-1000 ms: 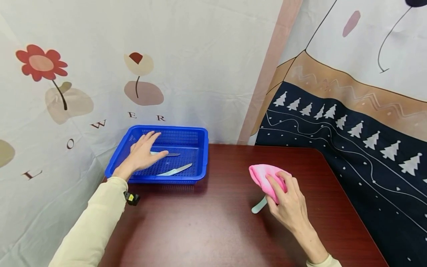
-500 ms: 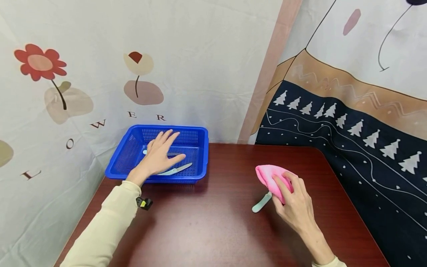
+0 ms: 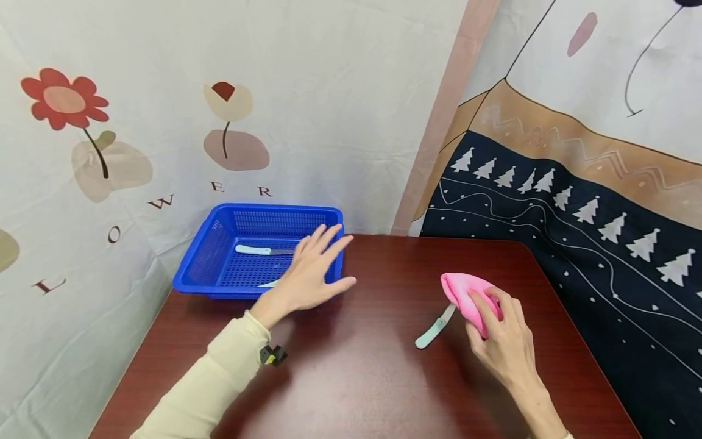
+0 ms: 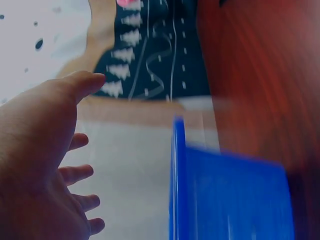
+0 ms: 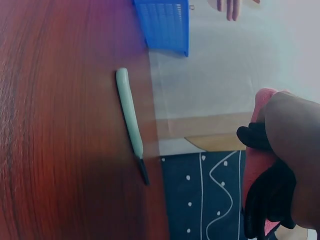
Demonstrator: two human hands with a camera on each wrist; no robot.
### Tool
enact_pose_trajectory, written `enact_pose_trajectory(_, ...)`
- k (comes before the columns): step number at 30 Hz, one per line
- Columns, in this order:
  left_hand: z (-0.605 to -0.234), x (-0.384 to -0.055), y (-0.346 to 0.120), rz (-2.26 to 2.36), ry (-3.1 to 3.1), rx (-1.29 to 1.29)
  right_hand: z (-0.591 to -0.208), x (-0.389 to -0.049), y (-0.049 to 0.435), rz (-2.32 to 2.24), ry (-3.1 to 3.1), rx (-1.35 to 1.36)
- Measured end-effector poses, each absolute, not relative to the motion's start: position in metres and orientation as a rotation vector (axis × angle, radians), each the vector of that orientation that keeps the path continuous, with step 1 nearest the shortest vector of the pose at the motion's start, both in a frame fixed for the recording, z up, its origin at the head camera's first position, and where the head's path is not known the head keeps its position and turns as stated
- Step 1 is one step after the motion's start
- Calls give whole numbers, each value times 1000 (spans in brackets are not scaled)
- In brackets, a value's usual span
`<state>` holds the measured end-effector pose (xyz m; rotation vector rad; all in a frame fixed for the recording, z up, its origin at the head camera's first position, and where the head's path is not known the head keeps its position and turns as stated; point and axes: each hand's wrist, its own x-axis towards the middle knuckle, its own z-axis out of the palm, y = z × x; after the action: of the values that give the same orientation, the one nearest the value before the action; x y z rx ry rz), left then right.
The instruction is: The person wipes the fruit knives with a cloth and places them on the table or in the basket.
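My left hand (image 3: pixel 307 277) hovers over the front right part of a blue plastic basket (image 3: pixel 192 262), fingers spread and holding nothing. In the left wrist view the straight fingers stand apart from the basket wall (image 4: pixel 235 195). My right hand (image 3: pixel 507 344) grips a folded pink cloth (image 3: pixel 460 289) above the table's right side. Below and left of the cloth, a knife with a pale green handle (image 3: pixel 433 332) lies on the table; the cloth covers its blade end in the head view. The right wrist view shows the knife (image 5: pixel 130 112) apart from the cloth (image 5: pixel 257 170).
Inside the basket lies a knife with a pale handle (image 3: pixel 252 250). A second knife (image 3: pixel 269 284) there is mostly hidden by my left hand. The dark red table (image 3: pixel 362 378) meets a printed cloth backdrop (image 3: pixel 329 122) behind and along the right side.
My left hand has moved right across the basket, fingers spread throughout. The right hand has shifted right with the pink cloth, showing more of the knife on the table.
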<state>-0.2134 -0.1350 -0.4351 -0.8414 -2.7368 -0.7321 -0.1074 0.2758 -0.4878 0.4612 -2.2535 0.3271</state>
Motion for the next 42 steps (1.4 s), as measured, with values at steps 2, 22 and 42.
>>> enact_pose_trajectory(2,-437,-206,-120,-719,-2699,-892,-488,-106,280,317,-2272,438)
enact_pose_trajectory(22,-497,-162,5,-643,-2760,-1182,-491,-96,304,329,-2284,322)
enact_pose_trajectory(42,-539,-151,74,-379,-2856,-996,-498,-92,314,339,-2264,278)
